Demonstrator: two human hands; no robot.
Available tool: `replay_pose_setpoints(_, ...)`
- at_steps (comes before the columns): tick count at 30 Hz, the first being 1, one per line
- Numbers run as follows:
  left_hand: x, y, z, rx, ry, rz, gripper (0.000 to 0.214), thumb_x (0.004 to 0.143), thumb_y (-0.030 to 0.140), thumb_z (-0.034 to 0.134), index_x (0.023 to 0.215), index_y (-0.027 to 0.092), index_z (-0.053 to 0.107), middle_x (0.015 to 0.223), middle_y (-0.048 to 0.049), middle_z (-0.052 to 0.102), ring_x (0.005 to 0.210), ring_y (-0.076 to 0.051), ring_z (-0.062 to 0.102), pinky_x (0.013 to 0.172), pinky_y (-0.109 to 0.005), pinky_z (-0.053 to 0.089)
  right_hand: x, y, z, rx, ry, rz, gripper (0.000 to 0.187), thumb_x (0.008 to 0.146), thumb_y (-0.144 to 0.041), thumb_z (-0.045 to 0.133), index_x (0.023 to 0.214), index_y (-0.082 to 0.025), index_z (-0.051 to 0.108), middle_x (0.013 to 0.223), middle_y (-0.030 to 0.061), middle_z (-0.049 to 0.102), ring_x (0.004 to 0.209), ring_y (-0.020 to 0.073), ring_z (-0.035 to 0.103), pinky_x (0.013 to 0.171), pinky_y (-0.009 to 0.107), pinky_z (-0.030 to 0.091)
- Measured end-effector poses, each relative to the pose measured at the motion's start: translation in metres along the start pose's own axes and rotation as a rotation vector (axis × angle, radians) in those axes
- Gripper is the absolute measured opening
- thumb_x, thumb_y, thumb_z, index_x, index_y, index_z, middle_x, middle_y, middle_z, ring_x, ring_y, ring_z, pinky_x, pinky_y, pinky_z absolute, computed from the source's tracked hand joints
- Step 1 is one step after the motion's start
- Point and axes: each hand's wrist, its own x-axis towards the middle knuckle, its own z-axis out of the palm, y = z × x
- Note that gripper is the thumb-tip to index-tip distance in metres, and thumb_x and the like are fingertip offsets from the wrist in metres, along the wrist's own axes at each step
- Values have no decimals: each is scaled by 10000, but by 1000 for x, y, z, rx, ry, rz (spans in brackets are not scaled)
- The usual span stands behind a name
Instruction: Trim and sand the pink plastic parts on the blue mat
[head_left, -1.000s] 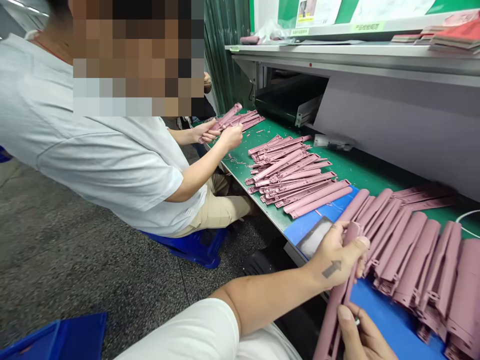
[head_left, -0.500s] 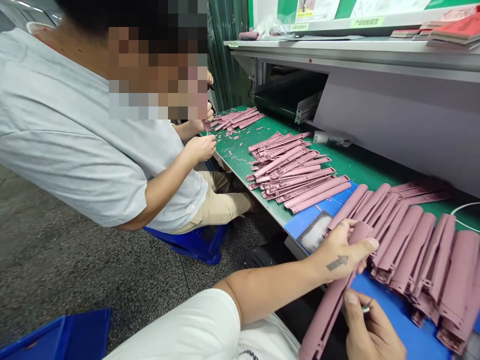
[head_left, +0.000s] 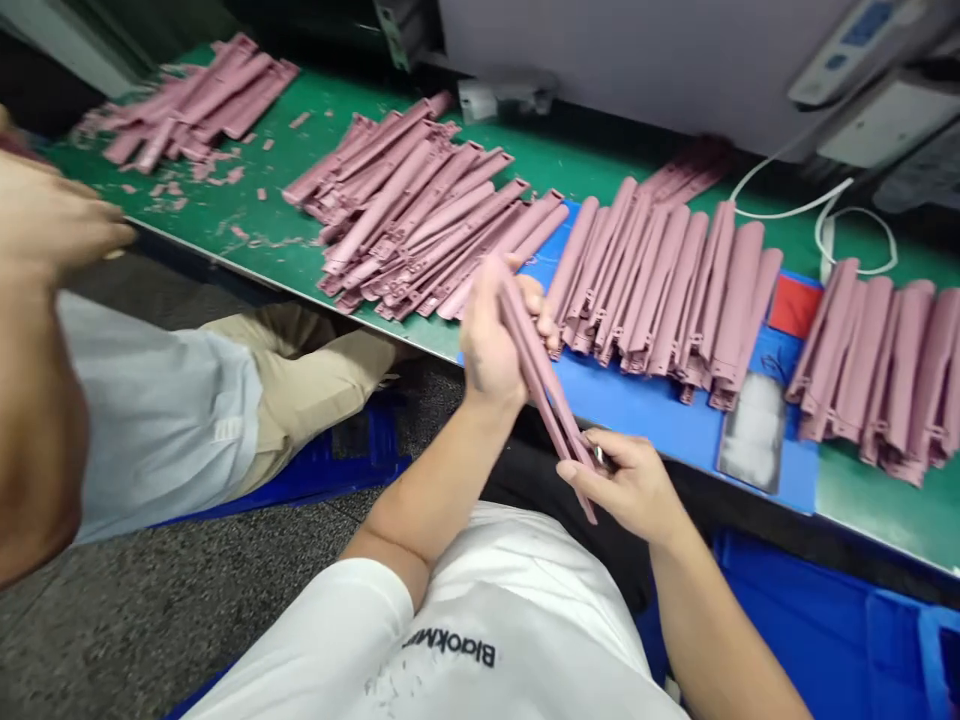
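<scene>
A long pink plastic shell (head_left: 541, 372) with a slot along its length slants down in front of my body. My left hand (head_left: 489, 345) is closed around its upper part. At the lower part is my right hand (head_left: 631, 487), thumb and fingers closed beside the shell's edge. A small shiny metal piece (head_left: 598, 454) shows between those fingers; its kind is too small to make out. Just beyond my hands, a row of similar pink shells (head_left: 664, 290) lies on a blue mat (head_left: 600, 385).
On the green table (head_left: 281, 235) lie a heap of pink shells (head_left: 420, 210) and scraps (head_left: 232, 175). Shells (head_left: 885, 370) also lie at right. A clear-windowed pouch (head_left: 752, 430) and white cable (head_left: 832, 220) are nearby. A co-worker's arm (head_left: 37, 330) is at left.
My view has swung right and down, bringing more of the table and my right arm into sight. The held shell now shows its long slot, and my right hand stays at its lower part.
</scene>
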Motion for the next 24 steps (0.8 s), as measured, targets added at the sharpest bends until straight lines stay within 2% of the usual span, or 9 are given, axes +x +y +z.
replay_pose_setpoints(3, -2, 26, -26, 79, -97, -4, 673, 961, 854, 569, 756, 214, 613, 706, -19, 630, 671, -181, 710, 596, -286, 627, 8, 0, -44, -168, -18, -179, 383, 980, -552, 810, 945, -170, 817, 715, -4, 663, 574, 113, 525, 558, 259, 389)
replay_pose_setpoints(6, -3, 59, -70, 288, -445, -240, 724, 898, 850, 660, 619, 182, 672, 890, -143, 805, 900, -330, 818, 756, -460, 697, 21, -9, -87, -330, -255, -346, 415, 1012, -588, 776, 1025, -178, 838, 768, 18, 718, 626, 124, 616, 605, 257, 414)
replay_pose_setpoints(8, -3, 74, -94, 478, -701, -481, 591, 888, 744, 762, 843, 161, 844, 1062, -214, 839, 1030, -378, 826, 823, -456, 693, 35, -19, -101, -438, -444, -411, 431, 1054, -611, 707, 1043, -199, 834, 790, 21, 742, 639, 130, 643, 612, 264, 405)
replay_pose_setpoints(10, -6, 76, -105, 655, -842, -698, 529, 883, 614, 850, 1181, 177, 863, 1208, -216, 822, 1103, -349, 809, 804, -362, 674, 50, -31, -103, -557, -585, -444, 406, 1076, -601, 676, 1000, -227, 817, 785, 10, 749, 635, 140, 649, 593, 279, 375)
replay_pose_setpoints(13, -21, 62, -99, 753, -930, -940, 526, 916, 507, 866, 1324, 181, 798, 1060, -140, 811, 908, -222, 773, 729, -266, 625, 65, -49, -102, -747, -624, -486, 369, 1059, -604, 698, 987, -254, 791, 791, 2, 751, 648, 170, 657, 581, 313, 356)
replay_pose_setpoints(16, -42, 43, -91, 671, -796, -968, 455, 998, 539, 767, 1236, 151, 766, 859, -66, 751, 635, -131, 665, 586, -227, 560, 58, -64, -116, -893, -298, -521, 488, 1058, -709, 613, 1143, -252, 762, 890, 56, 766, 753, 250, 703, 622, 372, 420)
replay_pose_setpoints(19, -60, 29, -90, 590, -531, -789, 494, 989, 596, 757, 1218, 160, 728, 803, -31, 724, 521, -109, 617, 486, -215, 515, 32, -67, -126, -887, 125, -386, 370, 1156, -519, 454, 1241, -274, 718, 927, 80, 751, 788, 273, 710, 659, 417, 491)
replay_pose_setpoints(21, -70, 22, -88, 561, -400, -662, 526, 971, 610, 776, 1241, 163, 718, 776, -15, 714, 512, -110, 623, 477, -210, 511, 15, -60, -117, -861, 233, -327, 271, 1155, -351, 460, 1261, -279, 698, 961, 79, 752, 819, 265, 724, 705, 408, 542)
replay_pose_setpoints(24, -80, 15, -80, 572, -286, -525, 535, 971, 608, 778, 1266, 164, 730, 763, -9, 715, 515, -103, 619, 490, -209, 513, 5, -41, -87, -871, 251, -358, 228, 1103, -221, 576, 1304, -238, 682, 1022, 87, 761, 897, 261, 738, 788, 378, 566)
